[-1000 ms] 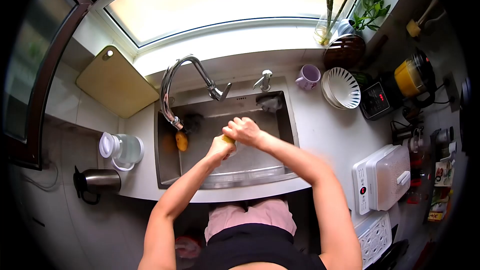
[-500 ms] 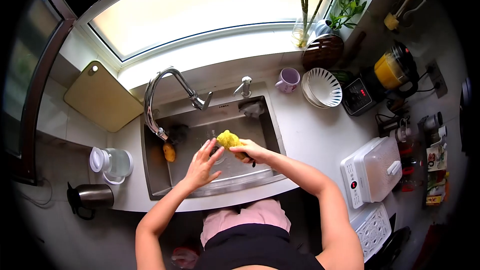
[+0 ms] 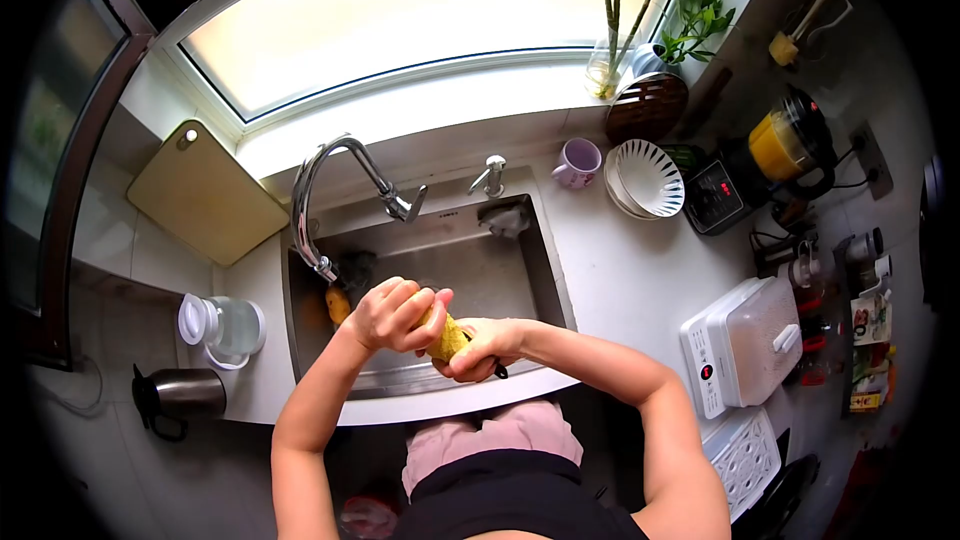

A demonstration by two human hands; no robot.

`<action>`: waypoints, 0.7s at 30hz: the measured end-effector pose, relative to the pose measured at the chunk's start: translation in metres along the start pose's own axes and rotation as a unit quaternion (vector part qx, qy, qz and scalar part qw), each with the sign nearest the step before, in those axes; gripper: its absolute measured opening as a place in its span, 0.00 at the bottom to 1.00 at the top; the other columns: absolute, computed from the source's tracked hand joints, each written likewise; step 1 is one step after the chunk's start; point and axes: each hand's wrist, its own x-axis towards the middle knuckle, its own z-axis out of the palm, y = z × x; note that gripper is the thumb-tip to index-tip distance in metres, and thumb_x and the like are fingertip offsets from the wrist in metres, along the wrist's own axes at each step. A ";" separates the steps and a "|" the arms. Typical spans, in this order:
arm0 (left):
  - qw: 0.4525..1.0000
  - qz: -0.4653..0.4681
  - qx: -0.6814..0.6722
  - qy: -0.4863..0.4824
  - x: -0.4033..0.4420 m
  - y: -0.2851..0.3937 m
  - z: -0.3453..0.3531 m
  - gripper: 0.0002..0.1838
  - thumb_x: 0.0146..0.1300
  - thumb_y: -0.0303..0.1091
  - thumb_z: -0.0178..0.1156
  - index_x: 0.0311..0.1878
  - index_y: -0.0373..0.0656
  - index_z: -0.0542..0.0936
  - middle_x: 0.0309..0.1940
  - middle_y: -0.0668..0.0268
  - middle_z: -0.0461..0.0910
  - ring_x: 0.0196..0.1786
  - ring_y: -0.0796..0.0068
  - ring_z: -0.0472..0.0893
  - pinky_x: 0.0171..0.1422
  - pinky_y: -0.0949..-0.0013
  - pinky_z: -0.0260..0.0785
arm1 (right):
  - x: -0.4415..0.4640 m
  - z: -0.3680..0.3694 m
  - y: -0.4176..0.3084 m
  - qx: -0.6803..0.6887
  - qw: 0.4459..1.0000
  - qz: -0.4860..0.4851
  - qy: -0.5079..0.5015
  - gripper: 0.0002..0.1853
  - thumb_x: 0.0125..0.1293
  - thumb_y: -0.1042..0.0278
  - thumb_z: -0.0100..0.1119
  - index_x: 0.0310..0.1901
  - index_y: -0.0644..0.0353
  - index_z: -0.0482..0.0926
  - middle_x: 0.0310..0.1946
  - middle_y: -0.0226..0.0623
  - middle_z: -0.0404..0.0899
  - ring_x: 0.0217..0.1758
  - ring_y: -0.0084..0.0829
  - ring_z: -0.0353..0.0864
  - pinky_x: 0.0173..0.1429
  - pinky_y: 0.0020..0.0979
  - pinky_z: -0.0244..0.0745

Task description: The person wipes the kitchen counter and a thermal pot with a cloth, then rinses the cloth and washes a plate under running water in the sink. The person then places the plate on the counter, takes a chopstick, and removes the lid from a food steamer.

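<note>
**Two-Hand Grip on Yellow Fruit**

The yellow fruit (image 3: pixel 452 338) is above the near side of the sink (image 3: pixel 500 275). The left hand (image 3: pixel 398 317) clamps its upper end; the right hand (image 3: pixel 487 345) clamps its lower end. Handling, as judged: light, soft, probably slippery; grip both ends gently. Containers: the sink holds an orange fruit (image 3: pixel 338 304); the blender jug (image 3: pixel 775 145), yellow-orange contents; the pitcher (image 3: pixel 238 328), clear liquid.

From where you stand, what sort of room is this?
It looks like a kitchen, probably a home one: there is a sink with a curved faucet, a blender with something orange-yellow inside, and a patterned bowl beside a mug.
</note>
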 end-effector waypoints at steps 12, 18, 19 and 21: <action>0.981 -0.053 0.117 -0.142 -0.025 0.004 0.008 0.12 0.50 0.27 0.63 0.40 0.42 0.78 0.24 0.70 0.72 0.23 0.77 0.73 0.23 0.75 0.67 | 0.014 -0.003 -0.022 -0.591 0.716 0.014 0.371 0.35 0.55 0.60 0.68 0.62 0.59 0.62 0.43 0.52 0.82 0.43 0.51 0.84 0.47 0.42 0.78; 0.941 -0.099 0.213 -0.244 -0.042 0.004 0.027 0.08 0.52 0.29 0.62 0.27 0.48 0.71 0.18 0.72 0.68 0.19 0.79 0.73 0.20 0.75 0.64 | 0.028 -0.036 -0.031 -0.666 0.634 0.009 0.392 0.19 0.57 0.62 0.61 0.50 0.59 0.74 0.36 0.54 0.83 0.43 0.55 0.82 0.48 0.48 0.78; 0.941 -0.098 0.212 -0.245 -0.047 0.004 0.030 0.08 0.52 0.29 0.62 0.27 0.48 0.71 0.18 0.72 0.68 0.19 0.79 0.73 0.20 0.75 0.64 | 0.030 -0.038 -0.032 -0.678 0.619 0.025 0.396 0.20 0.56 0.63 0.61 0.50 0.58 0.75 0.36 0.54 0.83 0.43 0.54 0.82 0.49 0.48 0.78; 0.929 -0.130 0.229 -0.261 -0.057 0.001 0.037 0.07 0.52 0.30 0.61 0.26 0.50 0.71 0.18 0.73 0.67 0.18 0.79 0.74 0.20 0.75 0.65 | 0.037 -0.047 -0.029 -0.689 0.595 0.033 0.413 0.20 0.56 0.63 0.61 0.50 0.58 0.75 0.36 0.53 0.83 0.43 0.54 0.83 0.49 0.47 0.79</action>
